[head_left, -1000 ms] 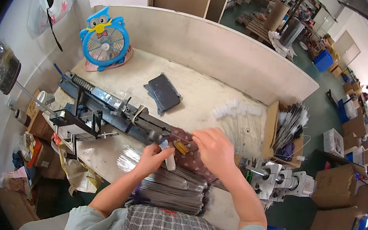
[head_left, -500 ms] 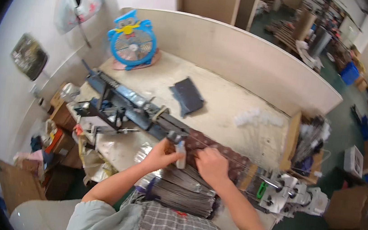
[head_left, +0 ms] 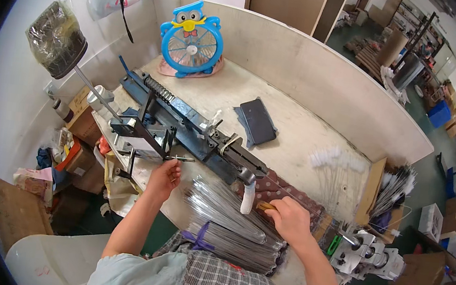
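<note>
My left hand (head_left: 165, 177) is raised at the left, its fingers curled and their tips pinched at a thin metal rod (head_left: 183, 159) on the black bench fixture (head_left: 143, 143). My right hand (head_left: 290, 220) grips a small yellow-brown piece (head_left: 267, 206) over the wire bundles; most of the piece is hidden by the fingers. Between my hands a white-wrapped handle (head_left: 247, 199) hangs from the long metal machine (head_left: 201, 128), untouched. Below lie bundles of thin wires (head_left: 225, 212), one tied with a purple strip (head_left: 200, 236).
A blue owl-shaped fan (head_left: 192, 48) and a dark phone-like slab (head_left: 258, 122) stand behind the machine. White-tipped wires (head_left: 338, 161) lie at the right, beside a box of wires (head_left: 372, 187). A silver motor-like unit (head_left: 367, 254) with a green part is at the table's right end.
My left hand has left the white-wrapped handle and moved left to the rod. My right hand has moved rightward, and the yellow-brown piece now shows in it. The view has shifted.
</note>
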A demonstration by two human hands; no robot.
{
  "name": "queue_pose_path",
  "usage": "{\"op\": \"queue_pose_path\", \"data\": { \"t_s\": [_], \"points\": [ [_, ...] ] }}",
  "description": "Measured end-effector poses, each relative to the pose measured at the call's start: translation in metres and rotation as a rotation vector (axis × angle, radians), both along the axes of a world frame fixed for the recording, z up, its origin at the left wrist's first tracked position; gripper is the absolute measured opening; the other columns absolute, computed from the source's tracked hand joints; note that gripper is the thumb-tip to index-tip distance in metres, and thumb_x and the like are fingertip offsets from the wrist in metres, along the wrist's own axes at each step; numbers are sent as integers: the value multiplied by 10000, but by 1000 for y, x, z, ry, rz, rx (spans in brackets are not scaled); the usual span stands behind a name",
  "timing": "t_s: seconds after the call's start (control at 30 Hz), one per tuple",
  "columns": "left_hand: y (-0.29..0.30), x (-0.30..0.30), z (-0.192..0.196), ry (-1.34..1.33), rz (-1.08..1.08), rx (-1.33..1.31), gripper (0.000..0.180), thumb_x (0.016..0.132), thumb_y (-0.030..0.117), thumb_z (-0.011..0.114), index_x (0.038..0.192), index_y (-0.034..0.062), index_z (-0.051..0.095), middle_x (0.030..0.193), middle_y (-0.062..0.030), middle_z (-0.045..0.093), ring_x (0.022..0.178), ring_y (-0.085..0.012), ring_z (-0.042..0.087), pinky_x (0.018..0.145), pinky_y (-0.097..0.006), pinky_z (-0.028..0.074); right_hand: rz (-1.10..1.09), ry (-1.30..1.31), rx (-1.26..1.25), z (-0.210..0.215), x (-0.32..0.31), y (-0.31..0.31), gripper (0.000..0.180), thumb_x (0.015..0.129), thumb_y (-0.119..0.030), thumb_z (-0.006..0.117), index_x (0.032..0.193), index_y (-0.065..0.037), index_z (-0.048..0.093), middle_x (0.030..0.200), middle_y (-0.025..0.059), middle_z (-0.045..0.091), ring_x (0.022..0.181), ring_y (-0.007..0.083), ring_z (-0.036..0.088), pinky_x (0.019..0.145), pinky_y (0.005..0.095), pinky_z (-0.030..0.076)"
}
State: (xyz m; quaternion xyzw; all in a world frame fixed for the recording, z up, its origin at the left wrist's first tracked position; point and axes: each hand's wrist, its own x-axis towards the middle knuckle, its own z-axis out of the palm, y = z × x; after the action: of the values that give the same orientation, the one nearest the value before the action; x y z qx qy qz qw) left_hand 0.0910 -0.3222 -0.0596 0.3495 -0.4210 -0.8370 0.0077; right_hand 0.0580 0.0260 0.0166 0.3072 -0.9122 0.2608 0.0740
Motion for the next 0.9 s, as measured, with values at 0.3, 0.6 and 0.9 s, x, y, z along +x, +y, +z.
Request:
{"op": "queue_pose_path", "data": {
  "t_s": [0.3, 0.6, 0.9],
  "points": [
    [72, 7, 12, 278, -43, -187, 107, 811, 126, 601, 791, 23, 621, 660, -48, 573, 595, -110, 524, 556, -231, 414, -212, 100, -52, 46, -5, 36, 165, 729, -105, 676, 887, -70, 646, 773, 79, 607, 713, 272, 590, 623, 344, 466],
    [226, -25, 52, 341, -500, -54, 146, 864, 157, 610, 877, 14, 638, 767, -46, 628, 608, -77, 513, 569, -226, 427, -336, -391, -299, 35, -7, 66, 181, 803, -154, 647, 953, -53, 659, 854, 98, 649, 744, 238, 609, 668, 309, 469],
    [249, -28, 41, 414, -527, -113, 135, 869, 158, 611, 899, 31, 646, 772, -2, 614, 598, -39, 478, 522, -184, 370, -106, -230, -369, 30, 0, 85, 167, 748, -88, 678, 912, -59, 668, 807, 67, 640, 712, 230, 585, 636, 310, 465]
  ]
}}
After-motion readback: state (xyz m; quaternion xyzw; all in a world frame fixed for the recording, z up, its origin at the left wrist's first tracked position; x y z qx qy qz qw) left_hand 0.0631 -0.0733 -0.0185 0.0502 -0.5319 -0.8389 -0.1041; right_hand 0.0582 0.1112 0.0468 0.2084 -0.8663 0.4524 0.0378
